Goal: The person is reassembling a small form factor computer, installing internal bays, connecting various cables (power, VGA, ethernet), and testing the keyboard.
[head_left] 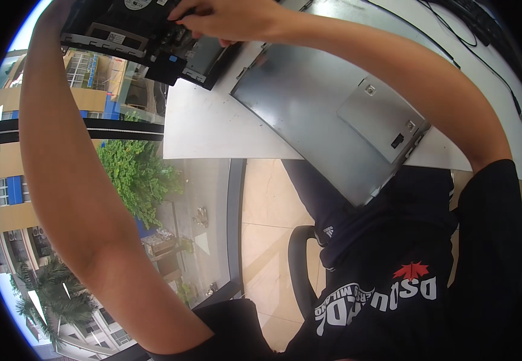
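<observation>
An opened black desktop computer case (113, 39) lies at the upper left, with a round pale label and dark parts showing inside. My right hand (219, 18) reaches over it from the right. Its thumb and forefinger are pinched together at the inner parts, and what sits between them is too small and dark to name. On the far left, my left arm runs up beside the case; only the wrist end of my left hand (53, 13) shows, its fingers hidden. A silvery metal side panel (297, 90) lies right of the case, under my right forearm.
The white table (213, 126) carries the case and panel, and the panel's near corner juts past its edge over my lap. A black keyboard (468, 21) and a thin black cable (501, 78) lie far right. A window (194, 204) stands at left; a chair armrest (300, 265) is below.
</observation>
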Action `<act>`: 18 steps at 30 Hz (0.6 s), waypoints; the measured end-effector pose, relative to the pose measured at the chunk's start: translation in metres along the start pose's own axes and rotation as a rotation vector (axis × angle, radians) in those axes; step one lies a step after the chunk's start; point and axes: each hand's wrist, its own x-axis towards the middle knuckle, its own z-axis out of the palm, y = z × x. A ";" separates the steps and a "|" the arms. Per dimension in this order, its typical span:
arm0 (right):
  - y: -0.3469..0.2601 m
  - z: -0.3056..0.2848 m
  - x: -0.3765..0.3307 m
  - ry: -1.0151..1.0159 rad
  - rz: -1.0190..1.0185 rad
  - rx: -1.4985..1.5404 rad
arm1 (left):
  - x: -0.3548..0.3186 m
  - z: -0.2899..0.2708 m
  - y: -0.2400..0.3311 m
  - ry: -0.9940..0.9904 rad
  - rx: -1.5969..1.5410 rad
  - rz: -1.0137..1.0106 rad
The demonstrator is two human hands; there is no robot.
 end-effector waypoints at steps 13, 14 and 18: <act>-0.006 -0.055 -0.004 -0.163 0.592 0.703 | 0.012 -0.012 -0.007 0.012 0.051 0.000; -0.005 -0.050 -0.005 -0.167 0.592 0.708 | 0.013 -0.013 -0.011 -0.006 0.040 -0.014; -0.010 -0.045 -0.007 -0.421 0.567 0.590 | -0.027 0.003 0.015 -0.038 0.015 0.062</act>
